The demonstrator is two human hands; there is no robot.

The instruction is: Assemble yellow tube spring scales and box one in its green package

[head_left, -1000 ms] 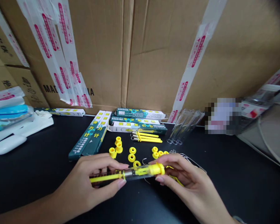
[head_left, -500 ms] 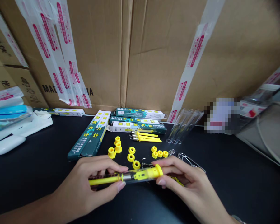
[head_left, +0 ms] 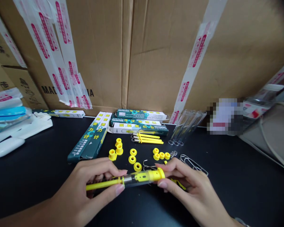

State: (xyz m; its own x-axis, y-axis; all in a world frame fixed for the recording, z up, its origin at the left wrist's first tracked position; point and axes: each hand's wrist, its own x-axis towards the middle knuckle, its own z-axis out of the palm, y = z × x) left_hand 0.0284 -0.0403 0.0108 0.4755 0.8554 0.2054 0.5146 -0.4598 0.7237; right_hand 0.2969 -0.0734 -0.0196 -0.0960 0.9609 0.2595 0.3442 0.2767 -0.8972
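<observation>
My left hand point(head_left: 90, 179) and my right hand point(head_left: 189, 186) together hold a clear tube point(head_left: 137, 179) level above the black table. A yellow plastic cap point(head_left: 160, 174) closes the tube's right end, pinched by my right fingers. A yellow rod point(head_left: 101, 185) sticks out of the left end, and my left thumb and fingers grip the tube there. Just beyond my hands lie loose yellow plastic collars point(head_left: 132, 159). A small wire hook point(head_left: 145, 164) sits close to my right fingers.
Green-and-white boxes printed 测力计 point(head_left: 90, 135) stand behind the parts, beside yellow rods with metal ends point(head_left: 146, 138). Glass tubes point(head_left: 186, 127), a small spring point(head_left: 173, 154) and wire loops point(head_left: 192, 164) lie right. Taped cartons point(head_left: 156, 56) form the back wall.
The tube has shifted a little left in my hands, and the yellow rod reaches further left. The whole view has tilted slightly.
</observation>
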